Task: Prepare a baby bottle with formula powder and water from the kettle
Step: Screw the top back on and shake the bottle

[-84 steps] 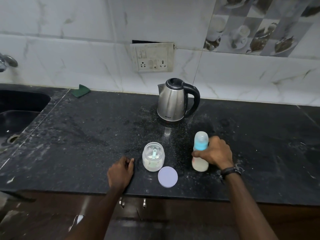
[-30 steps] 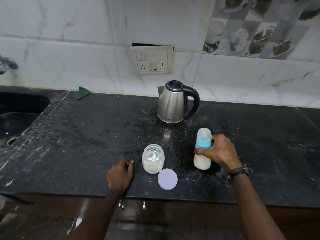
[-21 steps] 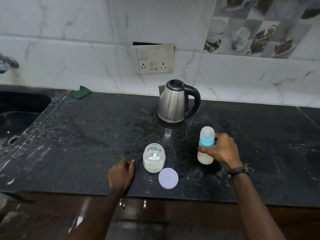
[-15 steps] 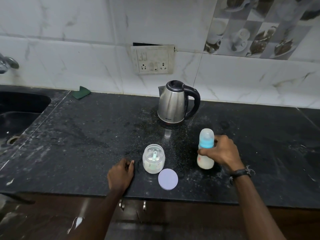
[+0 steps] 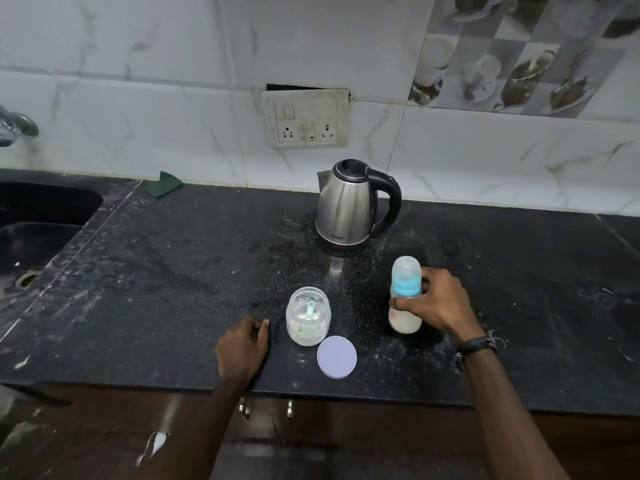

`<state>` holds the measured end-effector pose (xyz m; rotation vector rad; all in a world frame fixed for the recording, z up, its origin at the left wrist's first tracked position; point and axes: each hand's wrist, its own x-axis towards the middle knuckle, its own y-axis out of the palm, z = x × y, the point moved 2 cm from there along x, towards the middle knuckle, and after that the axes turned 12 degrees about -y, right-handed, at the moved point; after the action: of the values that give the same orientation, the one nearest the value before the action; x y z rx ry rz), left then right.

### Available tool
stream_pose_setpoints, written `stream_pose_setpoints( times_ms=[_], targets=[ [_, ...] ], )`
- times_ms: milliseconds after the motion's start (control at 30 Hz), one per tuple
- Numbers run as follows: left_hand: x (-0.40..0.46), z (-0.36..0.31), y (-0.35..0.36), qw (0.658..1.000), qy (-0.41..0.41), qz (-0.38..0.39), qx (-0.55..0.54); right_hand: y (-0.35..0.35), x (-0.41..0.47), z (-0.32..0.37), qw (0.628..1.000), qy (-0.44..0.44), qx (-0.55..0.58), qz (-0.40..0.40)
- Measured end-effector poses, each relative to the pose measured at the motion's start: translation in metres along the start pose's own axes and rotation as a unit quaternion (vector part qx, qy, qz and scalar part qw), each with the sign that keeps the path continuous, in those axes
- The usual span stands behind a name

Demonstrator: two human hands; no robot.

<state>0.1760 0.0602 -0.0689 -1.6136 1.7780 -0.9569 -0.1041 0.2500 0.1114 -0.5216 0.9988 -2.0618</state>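
Observation:
A baby bottle (image 5: 406, 282) with a blue collar and clear cap stands upright on the black counter (image 5: 173, 271), milky liquid in its lower part. My right hand (image 5: 433, 303) is wrapped around its middle. Left of it sits an open glass jar of formula powder (image 5: 308, 317) with a pale green scoop inside. Its lilac lid (image 5: 336, 356) lies flat in front of the jar. My left hand (image 5: 242, 351) rests flat on the counter's front edge, left of the jar, holding nothing. A steel kettle (image 5: 349, 206) with a black handle stands behind, lid down.
A dark sink (image 5: 38, 230) lies at the far left with a tap (image 5: 14, 128) above it. A green scrub pad (image 5: 163, 183) leans at the wall. A socket plate (image 5: 306, 117) is on the tiled wall. Powder specks dust the counter.
My right hand lifted the bottle a little, then set it back down on the counter, slightly farther right than before. My left hand has stayed put.

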Motion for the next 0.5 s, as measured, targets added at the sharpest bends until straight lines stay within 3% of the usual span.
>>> stream_pose_setpoints(
  times_ms=[100,167,233,367,433,500],
  targets=[
    [0.0,0.0,0.001,1.0,0.001,-0.001,-0.003,-0.002,-0.002,-0.002,0.999,0.009,-0.047,0.014],
    [0.0,0.0,0.001,1.0,0.001,-0.001,-0.004,0.0,-0.001,-0.005,0.998,0.005,0.031,0.049],
    [0.0,0.001,0.001,1.0,0.001,0.0,-0.003,-0.001,-0.002,-0.003,0.995,0.007,0.09,0.029],
    [0.0,0.001,0.001,1.0,-0.001,-0.001,-0.002,-0.002,0.0,0.005,0.999,0.003,-0.049,0.003],
    [0.0,0.001,0.001,1.0,0.001,0.001,-0.003,0.001,-0.001,0.005,1.0,-0.007,-0.013,0.027],
    [0.0,0.0,0.0,1.0,0.001,0.003,-0.003,0.001,0.001,0.005,0.999,0.008,0.031,-0.007]
  ],
)
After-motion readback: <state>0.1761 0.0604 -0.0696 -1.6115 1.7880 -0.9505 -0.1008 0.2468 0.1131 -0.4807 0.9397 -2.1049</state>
